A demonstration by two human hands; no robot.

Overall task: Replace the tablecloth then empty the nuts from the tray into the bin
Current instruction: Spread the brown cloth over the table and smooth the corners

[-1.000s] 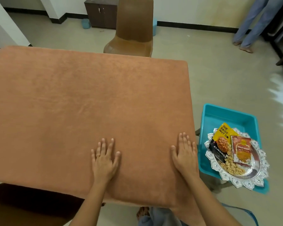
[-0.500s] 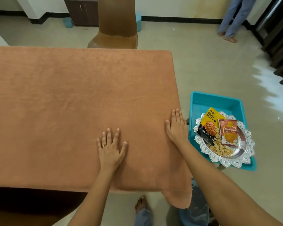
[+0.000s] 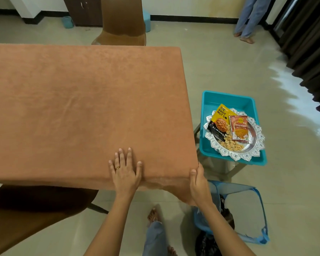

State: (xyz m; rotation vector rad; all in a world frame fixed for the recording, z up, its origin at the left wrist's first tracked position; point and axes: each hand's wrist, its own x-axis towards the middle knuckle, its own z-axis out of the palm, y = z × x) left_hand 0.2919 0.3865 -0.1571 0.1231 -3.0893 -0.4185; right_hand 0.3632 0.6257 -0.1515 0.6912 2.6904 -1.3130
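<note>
Terracotta plush tablecloth is covering the whole table top, lying smooth, with its near right corner hanging below the edge. A brown chair is standing at the far side. On the floor at near right a blue mesh bin is sitting open, dark material showing inside it. To the right of the table a teal tub is resting on a stool, and the silver tray is lying across it, well apart from the bin, carrying a yellow almond packet, a red snack packet and loose nuts at its near side.

The left hand is lying flat on the cloth near the near edge, fingers spread, gripping nothing; it is sitting closer to that edge than half a second ago. The right hand is no longer pressing flat on the right edge as in the earlier frames: it is now at the near right corner, fingers curled around the draped cloth, thumb on the near face, pinching the fabric. The tray and packets are lying unchanged.
</note>
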